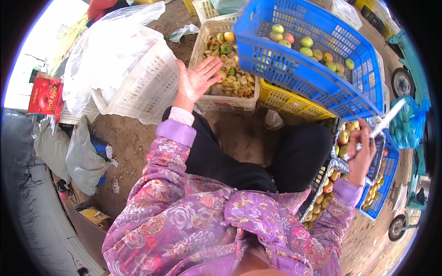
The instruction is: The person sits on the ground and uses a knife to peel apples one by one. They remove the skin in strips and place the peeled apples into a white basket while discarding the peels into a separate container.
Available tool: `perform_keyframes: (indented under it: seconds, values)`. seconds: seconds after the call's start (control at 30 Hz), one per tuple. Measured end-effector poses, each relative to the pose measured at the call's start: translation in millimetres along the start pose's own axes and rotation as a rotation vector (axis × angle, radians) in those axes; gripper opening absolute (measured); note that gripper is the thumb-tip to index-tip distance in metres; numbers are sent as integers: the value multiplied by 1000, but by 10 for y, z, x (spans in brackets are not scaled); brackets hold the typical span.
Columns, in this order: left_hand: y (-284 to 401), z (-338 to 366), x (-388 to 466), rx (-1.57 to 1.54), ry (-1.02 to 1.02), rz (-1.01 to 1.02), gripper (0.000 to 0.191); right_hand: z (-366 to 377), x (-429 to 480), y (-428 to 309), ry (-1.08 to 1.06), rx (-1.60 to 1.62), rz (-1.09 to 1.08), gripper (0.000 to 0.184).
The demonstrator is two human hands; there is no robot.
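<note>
My left hand (199,80) is held palm up with its fingers spread and nothing in it, over the near left edge of a beige plastic crate (226,100) of cut fruit pieces and peelings (233,74). On the right, my right hand (362,151) grips a long white tool (390,115), whose exact kind I cannot tell. It is above foil-edged crates of small yellowish fruit (343,137). A large blue plastic crate (310,72) with green and reddish apples (306,51) stands tilted between the hands, farther out, on a yellow crate (293,100).
At left stand a white crate (145,79) under clear plastic sheeting (103,51), a red printed box (46,95) and filled sacks (83,158). A blue crate (380,193) of fruit, a blue plastic bag (407,120) and a wheeled teal frame (411,62) are at right. Part of another person (103,9) shows at top left.
</note>
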State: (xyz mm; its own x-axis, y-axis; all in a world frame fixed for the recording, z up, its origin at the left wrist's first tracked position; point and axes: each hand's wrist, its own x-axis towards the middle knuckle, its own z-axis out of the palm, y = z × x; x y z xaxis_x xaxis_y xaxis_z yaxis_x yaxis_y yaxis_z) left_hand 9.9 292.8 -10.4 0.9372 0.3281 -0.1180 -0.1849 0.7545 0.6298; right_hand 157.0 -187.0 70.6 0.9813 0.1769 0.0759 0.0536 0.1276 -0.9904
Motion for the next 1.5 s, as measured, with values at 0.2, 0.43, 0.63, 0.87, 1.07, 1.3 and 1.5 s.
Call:
perform_keyframes:
  seconds: [0.2, 0.43, 0.63, 0.87, 1.07, 1.3, 1.5]
  values:
    - [155, -95, -44, 24, 107, 55, 105, 1395, 6, -23, -457, -339, 36, 30]
    - [471, -418, -96, 906, 370, 53, 71, 2173, 305, 775, -825, -708, -53, 31]
    - [881, -670, -66, 1437, 265, -19, 84, 2165, 343, 1410, -885, -1147, -54, 41]
    - [832, -1166, 132, 1747, 94, -209, 86, 1883, 562, 1253, -1030, -980, -360, 40]
    - [828, -670, 466, 1896, -221, -186, 70, 1637, 617, 899, -806, -810, -336, 32]
    - [-287, 101, 586, 1833, -659, -378, 69, 1375, 575, 618, -733, -620, -301, 30]
    - [-2315, -124, 572, 1994, -1131, -528, 49, 1231, 586, 645, -724, -722, -410, 28]
